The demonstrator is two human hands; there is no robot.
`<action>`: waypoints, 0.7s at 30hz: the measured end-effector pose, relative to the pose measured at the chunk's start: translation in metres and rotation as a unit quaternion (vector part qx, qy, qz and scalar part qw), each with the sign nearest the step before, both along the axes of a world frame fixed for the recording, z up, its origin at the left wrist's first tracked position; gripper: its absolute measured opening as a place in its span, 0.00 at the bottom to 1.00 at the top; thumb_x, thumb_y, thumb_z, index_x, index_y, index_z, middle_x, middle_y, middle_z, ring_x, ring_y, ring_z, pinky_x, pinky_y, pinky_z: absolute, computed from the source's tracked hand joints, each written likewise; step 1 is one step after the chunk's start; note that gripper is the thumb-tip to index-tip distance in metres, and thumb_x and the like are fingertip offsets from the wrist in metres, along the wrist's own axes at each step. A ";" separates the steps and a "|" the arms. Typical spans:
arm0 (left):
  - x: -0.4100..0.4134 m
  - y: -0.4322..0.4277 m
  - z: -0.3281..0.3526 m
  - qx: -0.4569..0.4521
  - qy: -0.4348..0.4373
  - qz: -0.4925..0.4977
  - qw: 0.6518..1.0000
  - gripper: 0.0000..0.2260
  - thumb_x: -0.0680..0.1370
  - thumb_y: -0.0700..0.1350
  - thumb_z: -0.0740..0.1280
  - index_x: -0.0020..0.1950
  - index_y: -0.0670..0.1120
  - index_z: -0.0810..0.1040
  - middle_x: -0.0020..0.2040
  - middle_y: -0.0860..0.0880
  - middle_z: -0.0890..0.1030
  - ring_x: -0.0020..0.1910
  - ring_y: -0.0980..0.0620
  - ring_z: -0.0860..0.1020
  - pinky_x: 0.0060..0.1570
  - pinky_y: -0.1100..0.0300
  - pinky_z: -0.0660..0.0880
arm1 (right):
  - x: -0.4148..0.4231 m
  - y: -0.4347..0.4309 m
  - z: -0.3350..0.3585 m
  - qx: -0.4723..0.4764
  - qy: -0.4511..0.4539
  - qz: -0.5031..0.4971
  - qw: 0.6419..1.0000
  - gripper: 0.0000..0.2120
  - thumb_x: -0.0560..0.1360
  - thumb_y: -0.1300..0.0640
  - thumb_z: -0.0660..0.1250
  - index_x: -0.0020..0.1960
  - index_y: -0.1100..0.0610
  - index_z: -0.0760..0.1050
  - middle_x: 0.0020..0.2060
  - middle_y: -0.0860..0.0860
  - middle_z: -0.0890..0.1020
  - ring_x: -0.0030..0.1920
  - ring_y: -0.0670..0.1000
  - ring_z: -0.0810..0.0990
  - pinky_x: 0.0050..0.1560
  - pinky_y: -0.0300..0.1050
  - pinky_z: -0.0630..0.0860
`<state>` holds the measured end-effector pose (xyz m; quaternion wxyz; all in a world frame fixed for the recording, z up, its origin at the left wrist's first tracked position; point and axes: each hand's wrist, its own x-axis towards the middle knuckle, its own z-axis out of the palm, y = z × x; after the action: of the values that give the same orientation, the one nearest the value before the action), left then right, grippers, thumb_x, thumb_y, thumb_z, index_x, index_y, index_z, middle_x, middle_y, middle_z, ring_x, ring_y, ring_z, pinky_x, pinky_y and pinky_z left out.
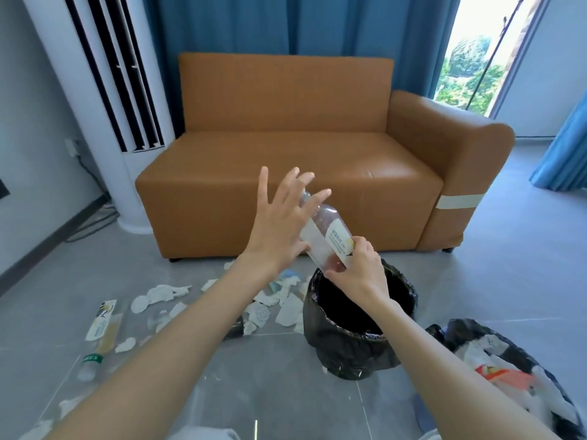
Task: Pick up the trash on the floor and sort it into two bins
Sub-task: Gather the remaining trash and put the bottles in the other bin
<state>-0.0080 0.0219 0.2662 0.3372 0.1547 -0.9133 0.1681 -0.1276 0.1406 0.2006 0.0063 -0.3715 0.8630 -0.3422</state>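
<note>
The orange sofa (286, 173) fills the far side. On the grey floor (508, 249) in front of it stand two bins lined with black bags. The nearer-centre bin (349, 354) has a dark inside, and what it holds cannot be told. The second bin (444, 333), at 4 o'clock from the first, holds white and orange wrappers.

The clear bottle (330, 236) is in the air just above the first bin's far rim. It is tilted, with its neck toward 11 o'clock and its base toward 5 o'clock. The right hand (359, 274) has its fingers curled round the base end. The left hand (276, 223) is released, fingers straight and spread along the bottle's side; whether the palm touches it is unclear.

The step seems to be dropping this bottle in. To do it well, carry the base further toward 6 o'clock until it is over the middle of the opening. Let the left hand steady the neck, tip the bottle upright, then let go low so it does not bounce off the rim.

Another bottle (100, 331) lies at 8 o'clock and should likely join it. The tissue scraps (162, 293) probably belong in the other bin.
</note>
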 end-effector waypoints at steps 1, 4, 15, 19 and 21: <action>-0.001 0.004 0.004 0.069 0.034 -0.018 0.997 0.47 0.59 0.56 0.80 0.73 0.55 0.61 0.74 0.44 0.58 0.74 0.42 0.54 0.71 0.37 0.46 | -0.003 0.003 -0.001 -0.012 -0.022 -0.014 1.000 0.29 0.68 0.50 0.72 0.64 0.56 0.64 0.56 0.51 0.71 0.58 0.54 0.70 0.48 0.45 0.70; -0.011 0.022 0.013 0.379 0.095 -0.036 0.920 0.51 0.63 0.58 0.77 0.77 0.56 0.49 0.76 0.46 0.49 0.75 0.46 0.47 0.71 0.49 0.55 | -0.011 0.011 -0.001 -0.049 -0.051 -0.037 0.997 0.31 0.66 0.52 0.74 0.63 0.58 0.64 0.55 0.52 0.71 0.58 0.54 0.71 0.54 0.44 0.70; -0.028 0.031 -0.020 0.627 0.109 0.016 0.771 0.37 0.56 0.55 0.80 0.62 0.48 0.74 0.59 0.52 0.79 0.58 0.52 0.77 0.58 0.52 0.75 | -0.014 0.027 -0.009 0.040 -0.053 0.047 0.997 0.36 0.68 0.52 0.75 0.70 0.53 0.62 0.63 0.47 0.68 0.66 0.52 0.58 0.60 0.44 0.66; -0.016 0.030 -0.030 0.547 0.100 0.039 0.830 0.36 0.61 0.51 0.78 0.66 0.49 0.72 0.61 0.53 0.78 0.60 0.51 0.76 0.57 0.57 0.74 | -0.019 0.026 0.004 0.015 -0.036 0.040 0.998 0.20 0.74 0.61 0.63 0.65 0.53 0.69 0.60 0.50 0.72 0.63 0.55 0.62 0.58 0.43 0.67; -0.012 0.033 -0.031 0.485 0.086 0.047 0.869 0.35 0.62 0.50 0.76 0.67 0.50 0.71 0.62 0.53 0.78 0.60 0.50 0.76 0.53 0.59 0.73 | -0.011 0.022 0.026 -0.124 -0.098 0.042 0.987 0.13 0.77 0.61 0.57 0.58 0.51 0.72 0.52 0.50 0.76 0.55 0.52 0.71 0.50 0.41 0.69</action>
<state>-0.0196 0.0547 0.2356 0.2881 0.3557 -0.8390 -0.2941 -0.1384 0.1630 0.2264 0.0591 -0.3704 0.7928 -0.4804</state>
